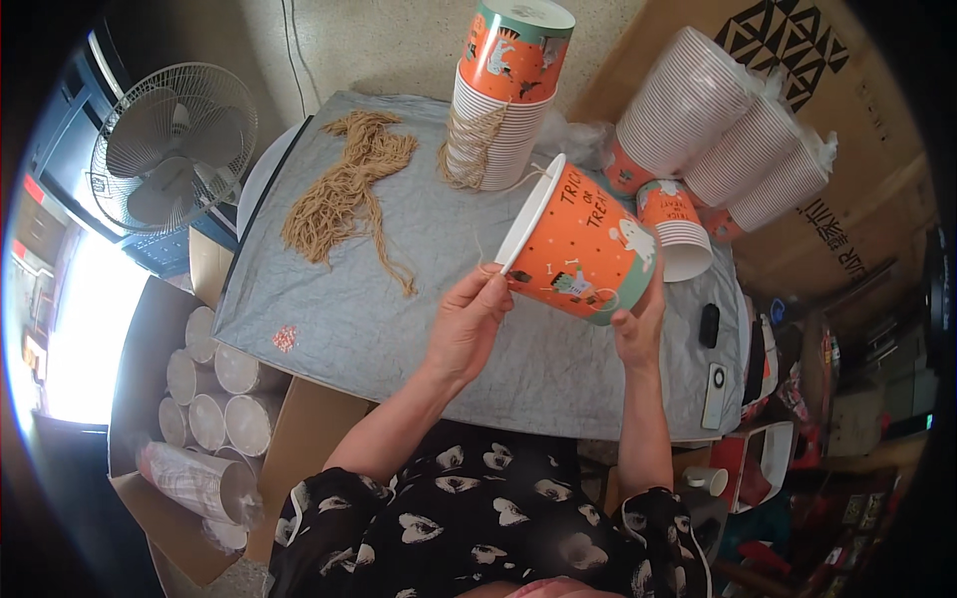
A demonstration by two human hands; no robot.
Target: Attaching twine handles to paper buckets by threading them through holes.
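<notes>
An orange paper bucket (578, 239) with cartoon pictures and a green base band is tilted above the table, its white-rimmed mouth facing left. My right hand (641, 319) grips it around the base, with the thumb below and the fingers mostly hidden behind. At the lower rim my left hand (467, 324) is closed in a pinch on a thin tan cord (480, 242). The cord loops loosely past the mouth to the upper rim. Behind stands a tall stack of nested buckets (501, 130), cord hanging down its side. A bundle of tan cords (339, 194) lies to the left.
Plastic-wrapped bucket stacks (683, 105) stand back right beside a small stack on its side (683, 244). A black object (709, 325) and a white remote (715, 397) lie near the right edge. At left are a fan (174, 135) and a carton (150, 329) of wrapped stacks.
</notes>
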